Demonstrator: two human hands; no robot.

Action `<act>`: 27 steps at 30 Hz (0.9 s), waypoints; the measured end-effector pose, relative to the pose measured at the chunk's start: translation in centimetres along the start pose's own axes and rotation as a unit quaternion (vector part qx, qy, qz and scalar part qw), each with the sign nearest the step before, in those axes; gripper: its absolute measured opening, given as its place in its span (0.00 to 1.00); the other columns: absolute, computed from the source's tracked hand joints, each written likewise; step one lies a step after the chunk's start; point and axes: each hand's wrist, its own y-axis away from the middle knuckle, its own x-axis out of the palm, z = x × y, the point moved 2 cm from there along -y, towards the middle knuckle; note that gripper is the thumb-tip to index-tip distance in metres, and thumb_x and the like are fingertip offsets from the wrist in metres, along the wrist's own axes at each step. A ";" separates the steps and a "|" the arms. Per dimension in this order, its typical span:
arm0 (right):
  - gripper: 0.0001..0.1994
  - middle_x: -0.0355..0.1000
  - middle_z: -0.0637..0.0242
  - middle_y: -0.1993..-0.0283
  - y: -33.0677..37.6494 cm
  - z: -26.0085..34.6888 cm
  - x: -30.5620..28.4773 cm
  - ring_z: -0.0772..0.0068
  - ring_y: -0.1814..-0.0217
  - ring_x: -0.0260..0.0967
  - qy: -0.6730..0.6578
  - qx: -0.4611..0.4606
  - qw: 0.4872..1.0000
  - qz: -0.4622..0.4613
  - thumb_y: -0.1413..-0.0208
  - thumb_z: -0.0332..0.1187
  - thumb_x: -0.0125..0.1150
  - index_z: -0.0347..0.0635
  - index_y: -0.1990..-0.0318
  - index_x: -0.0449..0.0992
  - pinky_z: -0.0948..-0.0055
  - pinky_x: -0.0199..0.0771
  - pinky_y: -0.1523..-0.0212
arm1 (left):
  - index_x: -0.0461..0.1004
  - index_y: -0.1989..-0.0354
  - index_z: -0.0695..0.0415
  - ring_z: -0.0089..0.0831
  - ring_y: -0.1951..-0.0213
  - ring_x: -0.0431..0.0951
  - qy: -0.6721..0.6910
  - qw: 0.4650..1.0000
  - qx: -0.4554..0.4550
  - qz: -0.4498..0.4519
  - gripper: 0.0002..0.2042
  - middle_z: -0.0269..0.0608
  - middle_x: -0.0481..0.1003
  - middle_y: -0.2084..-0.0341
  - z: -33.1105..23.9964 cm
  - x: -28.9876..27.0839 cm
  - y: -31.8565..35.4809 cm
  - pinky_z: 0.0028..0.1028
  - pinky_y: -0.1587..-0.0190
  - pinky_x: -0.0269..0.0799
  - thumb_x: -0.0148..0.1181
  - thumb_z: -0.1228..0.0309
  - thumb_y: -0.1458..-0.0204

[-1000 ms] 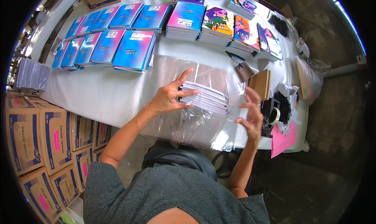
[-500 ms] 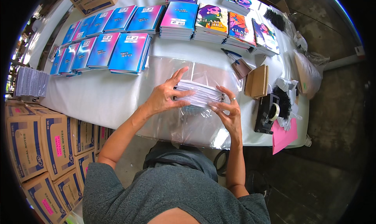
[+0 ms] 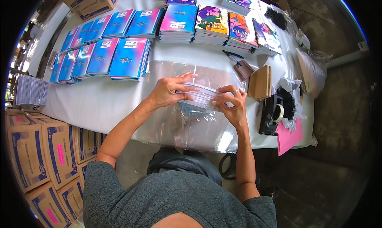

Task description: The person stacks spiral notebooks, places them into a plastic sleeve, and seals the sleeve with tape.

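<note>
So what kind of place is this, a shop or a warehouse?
Most likely a packing area in a warehouse or workshop: a long table covered with stacks of spiral notebooks, cardboard cartons piled beside it, and a tape dispenser close to where both hands wrap a stack in clear plastic film.

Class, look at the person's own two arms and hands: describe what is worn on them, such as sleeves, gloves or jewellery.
Both forearms are bare, with no gloves on either hand. The left hand shows no ring or watch. The right hand has a thin silver-coloured ring on one finger. The short sleeves of a grey heathered T-shirt cover only the upper arms, ending above the elbows.
</note>
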 end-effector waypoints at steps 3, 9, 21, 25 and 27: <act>0.08 0.73 0.75 0.63 -0.4 -0.3 0.2 0.72 0.55 0.67 0.013 -0.003 1.000 -0.004 0.62 0.34 0.74 0.51 0.72 0.81 0.64 0.48 0.46 | 0.81 0.56 0.38 0.42 0.38 0.65 -0.087 0.996 0.033 0.005 0.17 0.35 0.70 0.42 0.3 0.0 -0.6 0.37 0.40 0.64 0.69 0.62 0.58; 0.12 0.72 0.77 0.67 -1.0 -0.5 0.4 0.74 0.62 0.68 -0.038 0.047 0.998 -0.015 0.64 0.35 0.75 0.47 0.70 0.80 0.66 0.52 0.50 | 0.80 0.54 0.39 0.44 0.34 0.59 -0.030 0.999 0.012 0.006 0.20 0.35 0.68 0.40 0.9 0.2 -1.4 0.39 0.36 0.57 0.70 0.69 0.58; 0.15 0.65 0.77 0.67 -1.8 -2.2 1.5 0.80 0.66 0.59 -0.362 0.271 0.890 0.062 0.66 0.31 0.75 0.42 0.65 0.84 0.78 0.56 0.63 | 0.78 0.54 0.66 0.33 0.36 0.61 0.384 0.885 -0.220 0.142 0.22 0.42 0.68 0.40 1.9 0.0 -2.9 0.33 0.36 0.53 0.69 0.67 0.58; 0.13 0.65 0.77 0.66 -1.5 -1.8 1.6 0.81 0.65 0.59 -0.367 0.285 0.883 0.068 0.63 0.27 0.71 0.43 0.64 0.85 0.79 0.57 0.62 | 0.77 0.53 0.65 0.32 0.36 0.62 0.360 0.879 -0.210 0.232 0.21 0.42 0.69 0.41 2.8 -0.5 -3.9 0.34 0.35 0.52 0.67 0.67 0.55; 0.14 0.65 0.76 0.65 -1.8 -1.2 1.3 0.81 0.64 0.60 -0.348 0.286 0.889 0.081 0.62 0.24 0.67 0.44 0.63 0.85 0.79 0.58 0.61 | 0.78 0.53 0.64 0.35 0.36 0.62 0.353 0.880 -0.167 0.269 0.19 0.43 0.69 0.42 3.2 -0.6 -4.2 0.37 0.35 0.51 0.65 0.68 0.53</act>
